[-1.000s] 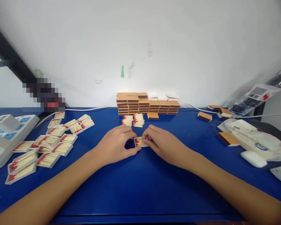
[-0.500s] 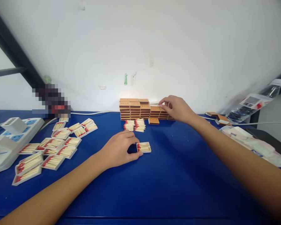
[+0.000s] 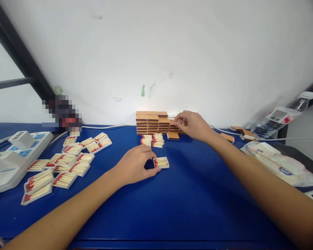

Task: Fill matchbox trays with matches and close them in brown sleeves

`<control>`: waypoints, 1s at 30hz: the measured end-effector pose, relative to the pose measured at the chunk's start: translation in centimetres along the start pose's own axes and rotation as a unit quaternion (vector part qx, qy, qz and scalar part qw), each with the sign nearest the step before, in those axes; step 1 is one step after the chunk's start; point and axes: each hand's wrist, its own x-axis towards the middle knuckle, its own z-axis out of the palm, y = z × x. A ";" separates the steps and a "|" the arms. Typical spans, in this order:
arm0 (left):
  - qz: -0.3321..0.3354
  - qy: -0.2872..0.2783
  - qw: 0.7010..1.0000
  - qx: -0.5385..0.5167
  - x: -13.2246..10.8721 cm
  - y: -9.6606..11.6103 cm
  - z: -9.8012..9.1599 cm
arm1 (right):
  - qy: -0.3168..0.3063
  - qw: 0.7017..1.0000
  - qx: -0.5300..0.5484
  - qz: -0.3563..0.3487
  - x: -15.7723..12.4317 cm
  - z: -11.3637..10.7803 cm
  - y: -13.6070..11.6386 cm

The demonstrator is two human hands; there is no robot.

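Cardboard, thin and light: your left hand has its fingers pinched on the left end of one open match tray, mid-table and full of red-tipped matches. It looks easy to crush and quick to spill, so grip the short ends and keep it level. Your right hand is bunched against the far stack of orange sleeves; I cannot tell whether it clamps anything. Between them lie two loose match heaps and one single sleeve. About fourteen filled trays lie left.
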 end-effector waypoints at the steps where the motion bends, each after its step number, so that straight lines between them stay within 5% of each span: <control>1: 0.000 0.000 1.000 0.001 0.0 0.0 0.0 | 0.004 1.000 -0.007 -0.001 0.4 0.0 0.0; 6: 0.008 -0.006 1.000 -0.002 0.0 0.0 -0.1 | -0.043 0.996 -0.068 -0.039 1.9 0.2 0.0; 13: 0.008 -0.018 1.000 0.007 -0.1 -0.2 -0.4 | -0.077 0.985 -0.157 0.006 1.1 -0.2 2.6; 18: 0.005 -0.023 1.000 0.004 -0.1 -0.2 -0.7 | -0.034 0.987 -0.154 -0.021 0.0 -0.3 2.4; 24: 0.008 -0.027 1.000 0.001 0.0 -0.1 -0.4 | -0.142 0.982 -0.118 -0.024 -2.5 1.7 0.5; 30: 0.002 -0.028 0.999 -0.020 0.0 0.1 -0.5 | -0.160 0.984 -0.076 -0.003 -3.5 2.3 0.9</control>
